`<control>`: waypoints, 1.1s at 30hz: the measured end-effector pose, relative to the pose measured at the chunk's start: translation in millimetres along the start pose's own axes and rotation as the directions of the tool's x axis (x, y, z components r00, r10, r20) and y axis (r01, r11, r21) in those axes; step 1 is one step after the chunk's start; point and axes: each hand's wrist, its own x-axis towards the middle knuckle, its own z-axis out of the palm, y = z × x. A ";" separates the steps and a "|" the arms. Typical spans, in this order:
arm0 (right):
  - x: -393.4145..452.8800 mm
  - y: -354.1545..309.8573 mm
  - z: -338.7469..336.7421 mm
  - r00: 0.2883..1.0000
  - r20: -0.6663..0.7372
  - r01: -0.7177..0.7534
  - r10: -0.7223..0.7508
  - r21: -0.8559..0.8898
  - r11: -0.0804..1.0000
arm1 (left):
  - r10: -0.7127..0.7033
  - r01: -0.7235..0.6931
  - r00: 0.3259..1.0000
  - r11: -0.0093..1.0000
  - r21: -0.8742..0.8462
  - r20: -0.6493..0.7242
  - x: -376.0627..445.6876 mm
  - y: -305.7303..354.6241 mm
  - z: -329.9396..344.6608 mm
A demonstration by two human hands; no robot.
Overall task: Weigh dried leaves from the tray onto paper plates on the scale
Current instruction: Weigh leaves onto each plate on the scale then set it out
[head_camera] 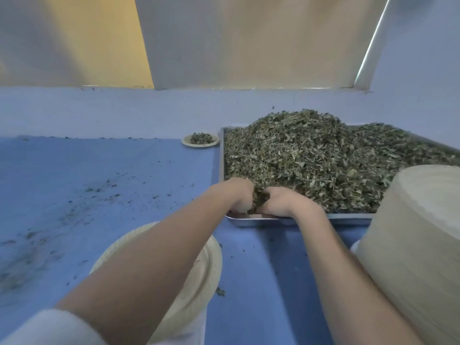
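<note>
A metal tray on the right holds a big heap of dried leaves. My left hand and my right hand are together at the heap's near left corner, fingers curled into the leaves and cupping a clump between them. A paper plate lies close in front of me, mostly hidden under my left forearm; I cannot see a scale beneath it. A second small paper plate with a little pile of leaves sits beyond the tray's far left corner.
A tall stack of paper plates stands at the near right, beside the tray. The blue table carries scattered leaf crumbs on its left half. A pale wall rises behind the table.
</note>
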 end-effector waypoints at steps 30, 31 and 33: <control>-44.2 -51.5 -36.5 0.876 -0.481 0.321 -0.033 0.532 0.783 | -0.052 -0.103 0.993 0.022 -0.994 -0.104 -58.3 -22.6 -36.1; -52.6 -59.2 -38.2 0.876 -0.477 0.348 -0.076 0.514 0.784 | -0.061 -0.111 0.992 -0.002 -0.994 -0.110 -70.1 -26.1 -36.9; -69.6 -75.2 -37.4 0.877 -0.454 0.385 -0.156 0.471 0.794 | -0.074 -0.122 0.990 -0.029 -0.992 -0.120 -95.7 -35.2 -33.8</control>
